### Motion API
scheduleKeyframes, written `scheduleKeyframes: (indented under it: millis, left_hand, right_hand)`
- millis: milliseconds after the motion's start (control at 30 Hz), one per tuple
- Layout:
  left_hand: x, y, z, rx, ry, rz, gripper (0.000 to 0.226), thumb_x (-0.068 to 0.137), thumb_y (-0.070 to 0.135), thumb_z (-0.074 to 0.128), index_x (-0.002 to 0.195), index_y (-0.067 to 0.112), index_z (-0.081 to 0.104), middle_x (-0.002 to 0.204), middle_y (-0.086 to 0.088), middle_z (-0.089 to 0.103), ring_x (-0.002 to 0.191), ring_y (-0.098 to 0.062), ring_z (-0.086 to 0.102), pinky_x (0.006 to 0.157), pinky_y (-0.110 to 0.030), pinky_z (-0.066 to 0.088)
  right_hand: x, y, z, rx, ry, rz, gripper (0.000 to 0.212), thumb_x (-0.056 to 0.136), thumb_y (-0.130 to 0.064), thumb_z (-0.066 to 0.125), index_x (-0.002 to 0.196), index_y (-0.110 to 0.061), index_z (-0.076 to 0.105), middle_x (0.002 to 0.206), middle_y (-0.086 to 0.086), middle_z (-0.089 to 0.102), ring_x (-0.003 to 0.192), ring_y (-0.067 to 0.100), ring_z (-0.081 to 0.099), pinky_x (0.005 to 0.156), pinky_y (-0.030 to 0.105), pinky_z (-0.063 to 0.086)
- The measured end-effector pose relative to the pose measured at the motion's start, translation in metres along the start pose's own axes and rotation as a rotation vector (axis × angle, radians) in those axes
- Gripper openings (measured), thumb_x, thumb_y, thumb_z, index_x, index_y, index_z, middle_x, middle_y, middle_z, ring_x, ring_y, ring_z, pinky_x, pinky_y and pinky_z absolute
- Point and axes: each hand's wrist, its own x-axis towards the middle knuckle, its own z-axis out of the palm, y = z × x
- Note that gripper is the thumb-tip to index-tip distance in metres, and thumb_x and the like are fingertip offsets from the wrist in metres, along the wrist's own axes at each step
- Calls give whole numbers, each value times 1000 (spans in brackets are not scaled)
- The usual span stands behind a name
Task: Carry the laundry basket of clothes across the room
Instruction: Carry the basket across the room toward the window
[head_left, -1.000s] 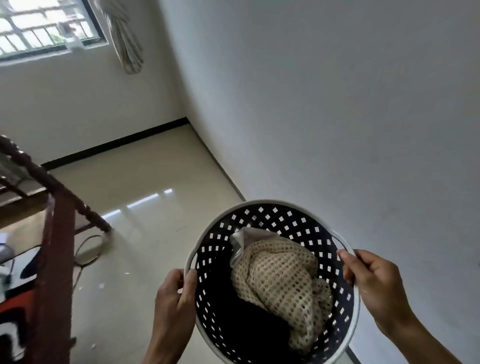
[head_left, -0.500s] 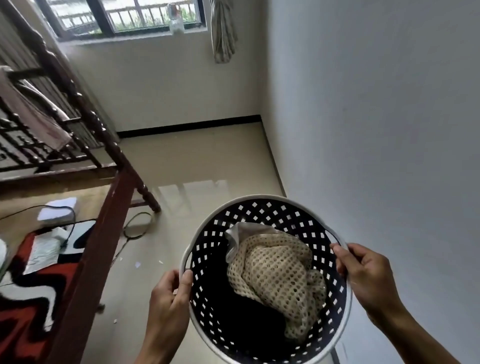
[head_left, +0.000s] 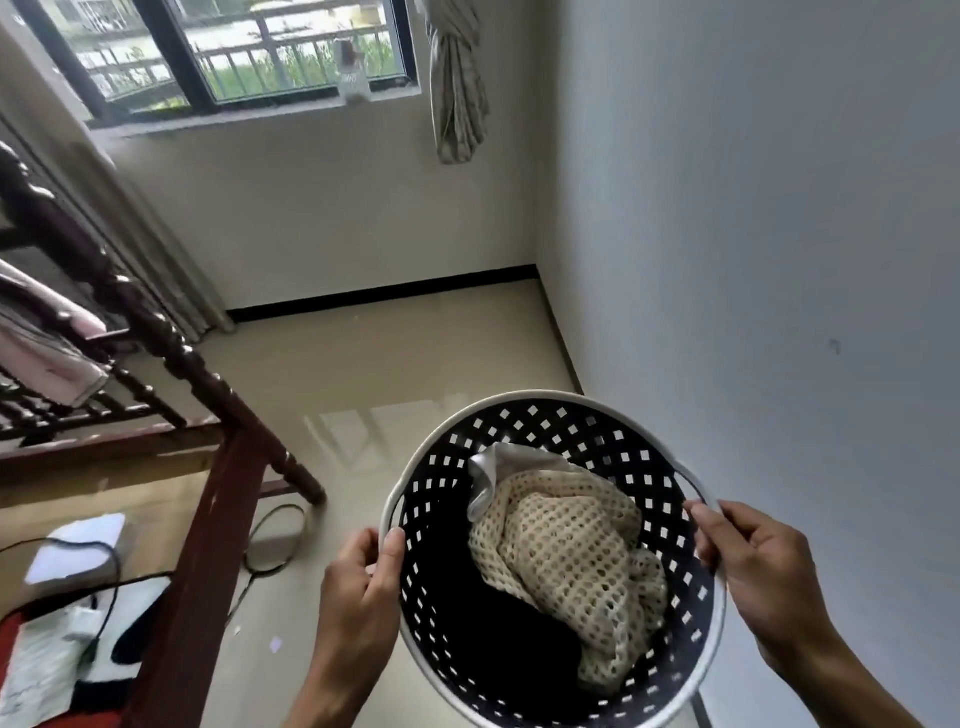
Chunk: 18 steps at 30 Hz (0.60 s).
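A: Swung view. Window now sits across the top and the far corner lines up straight ahead; a second ago it was a sliver at upper left. Bed frame fills more of the left side too. Basket barely shifts in frame.

B: So the person has turned and is heading down the room?

A: That's my read: carry underway, open tiled floor ahead, white wall close on the right. Not set down yet.

B: Basket position?

A: Laundry basket is off the floor, held out in front, mouth tipped toward the camera. Dark perforated walls, white rim. Between the two hands, lower centre-right.

B: Grips?

A: Left hand is curled closed on the rim at the left handle, thumb over the inside edge. Right hand is wrapped closed around the right handle loop, fingers hooked over it. Both touching, both bearing it.

B: Contents?

A: Cream mesh garment bunched in the right half, pale grey fabric corner poking up at its top, something black underneath. Nothing over the rim.

B: Hazards?

A: Black cable looped on the floor by the bed leg, left of the path.
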Motion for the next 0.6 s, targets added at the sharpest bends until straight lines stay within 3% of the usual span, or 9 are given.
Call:
scheduleKeyframes:
  millis: [100,233,333,433,500,600]
  left_hand:
    - [54,11,17,-5,-17,0,29,96,19,51,77,0,61,66,-21,62,61,-22,57,67,-52,51]
    - [130,24,48,38,14,-12,34,92,33,52,80,3,63,78,-28,68,70,-41,65,71,-57,52]
    - [190,37,74,45,50,-19,36,94,30,52,76,-1,60,71,-31,63,61,-29,56,66,-54,50]
    - [247,54,91,50,87,-46,32,94,20,53,67,3,56,55,-13,50,56,-21,46,55,-34,43]
    - [281,65,98,48,117,-50,29,94,16,54,67,5,57,54,-5,52,53,-18,46,47,-18,38]
    - [330,75,105,3,164,-66,23,94,16,53,77,6,64,63,-10,66,59,-19,57,49,-15,42]
  right_hand:
    - [57,-3,23,16,1,12,40,90,-17,60,54,1,56,44,1,49,43,9,42,46,16,37]
    - [147,3,55,26,-7,14,41,90,-16,61,55,3,55,44,2,48,43,9,41,45,16,36]
    - [221,2,82,44,-37,15,41,90,-14,60,52,1,54,41,-1,47,41,8,39,43,16,35]
    - [292,-12,109,52,-57,-3,42,90,-14,61,50,-2,52,40,-2,46,40,7,38,42,16,33]
    - [337,-25,127,49,-90,-16,41,90,-15,61,51,-3,53,41,-1,47,39,8,39,42,16,34]
    - [394,-43,156,44,-158,-32,39,91,-17,60,54,-3,56,42,-2,49,40,8,41,41,15,35]
